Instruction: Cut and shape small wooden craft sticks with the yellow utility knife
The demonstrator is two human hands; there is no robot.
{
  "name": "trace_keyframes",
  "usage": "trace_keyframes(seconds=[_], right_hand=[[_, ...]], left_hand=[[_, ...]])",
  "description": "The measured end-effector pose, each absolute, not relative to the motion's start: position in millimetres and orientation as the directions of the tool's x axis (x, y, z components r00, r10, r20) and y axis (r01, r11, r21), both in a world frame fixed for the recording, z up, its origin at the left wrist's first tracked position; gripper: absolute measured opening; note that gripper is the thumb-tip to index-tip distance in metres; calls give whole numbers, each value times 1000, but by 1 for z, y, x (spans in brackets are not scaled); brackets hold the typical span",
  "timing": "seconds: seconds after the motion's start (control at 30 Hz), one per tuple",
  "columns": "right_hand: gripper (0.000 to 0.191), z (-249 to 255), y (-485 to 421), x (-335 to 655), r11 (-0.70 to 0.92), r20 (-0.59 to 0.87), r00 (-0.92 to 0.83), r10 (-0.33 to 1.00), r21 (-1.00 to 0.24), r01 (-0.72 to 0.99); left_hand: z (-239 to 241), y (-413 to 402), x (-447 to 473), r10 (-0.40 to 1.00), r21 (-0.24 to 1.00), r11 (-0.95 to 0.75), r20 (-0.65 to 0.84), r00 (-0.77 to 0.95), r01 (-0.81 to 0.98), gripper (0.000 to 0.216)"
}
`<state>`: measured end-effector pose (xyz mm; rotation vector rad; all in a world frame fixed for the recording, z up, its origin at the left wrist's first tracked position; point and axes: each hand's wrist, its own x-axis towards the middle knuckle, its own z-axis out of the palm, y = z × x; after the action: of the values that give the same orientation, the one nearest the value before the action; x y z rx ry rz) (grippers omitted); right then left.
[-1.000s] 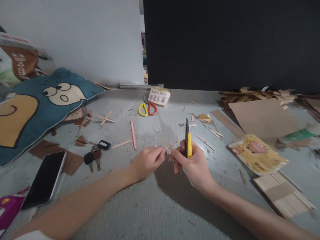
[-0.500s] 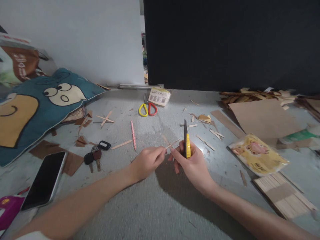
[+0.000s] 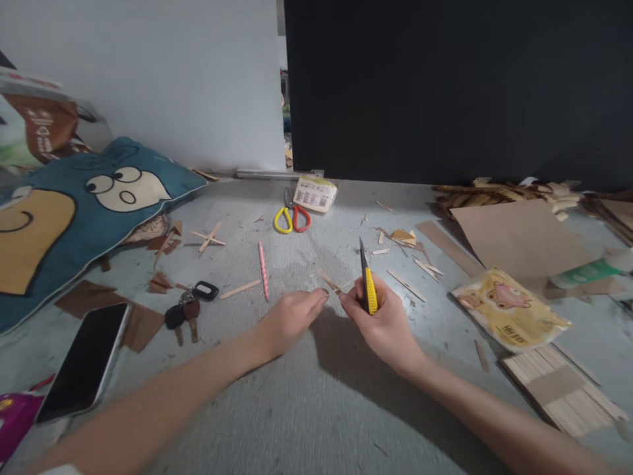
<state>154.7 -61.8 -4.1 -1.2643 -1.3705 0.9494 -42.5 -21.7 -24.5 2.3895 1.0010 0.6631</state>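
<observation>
Left hand (image 3: 291, 316) low over the grey floor (image 3: 306, 409), grip pinched closed on the near end of a thin wooden stick (image 3: 330, 281). Stick sits between the two hands, angled up and away. Right hand (image 3: 383, 321) just beside it, grip wrapped tight round a yellow knife (image 3: 366, 280), blade pointing up and away, thumb close to the stick; can't tell if the blade touches it. Scissors (image 3: 291, 218) and a pink pencil (image 3: 262, 267) lie further back. Keys (image 3: 185, 307), a phone (image 3: 82, 363) and a blue cushion (image 3: 74, 211) are off to the left. Cardboard sheet (image 3: 519, 237) and a yellow packet (image 3: 509, 307) are on the right. Wood scraps scattered around.
</observation>
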Motion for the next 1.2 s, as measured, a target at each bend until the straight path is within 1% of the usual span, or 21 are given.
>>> trace_keyframes(seconds=[0.13,0.23,0.33,0.47,0.57,0.63,0.73,0.83,0.9,0.97,1.03,1.1,1.2], right_hand=[[30,-7,-58,159,199,212,21,977,-942,271],[30,-11,-58,157,203,229,61,972,-938,280],[32,-14,-61,150,185,219,122,968,-952,246],[35,-17,-65,142,169,197,151,969,-969,180],[35,-16,-66,143,193,233,159,959,-954,232],[35,-14,-65,146,216,264,148,953,-936,277],[35,-12,-61,148,222,261,138,955,-943,247],[36,-11,-58,147,182,199,130,971,-975,126],[36,-12,-58,144,136,140,98,985,-990,46],[37,-13,-58,142,92,92,64,994,-996,4],[38,-14,-59,141,67,67,45,997,-998,-3],[38,-15,-58,141,62,62,41,997,-998,5],[37,-19,-57,141,71,71,40,997,-997,14]], left_hand=[[-28,-19,-45,720,508,-667,254,645,545,44],[-27,-22,-41,734,527,-647,234,637,552,42],[-24,-28,-37,750,560,-624,232,620,545,40],[-25,-30,-36,738,524,-649,262,621,551,43],[-26,-28,-38,725,507,-668,280,630,544,46],[-26,-27,-38,734,538,-649,260,627,537,45],[-21,-27,-37,767,620,-579,193,612,530,40],[-17,-27,-35,787,706,-512,158,596,490,37],[-16,-26,-34,809,784,-445,144,570,433,37],[-17,-23,-32,843,887,-313,95,529,341,36],[-19,-19,-31,864,962,-156,24,503,222,37],[-21,-16,-29,860,993,-31,-30,510,111,41],[-22,-14,-28,842,996,91,-78,533,2,43]])
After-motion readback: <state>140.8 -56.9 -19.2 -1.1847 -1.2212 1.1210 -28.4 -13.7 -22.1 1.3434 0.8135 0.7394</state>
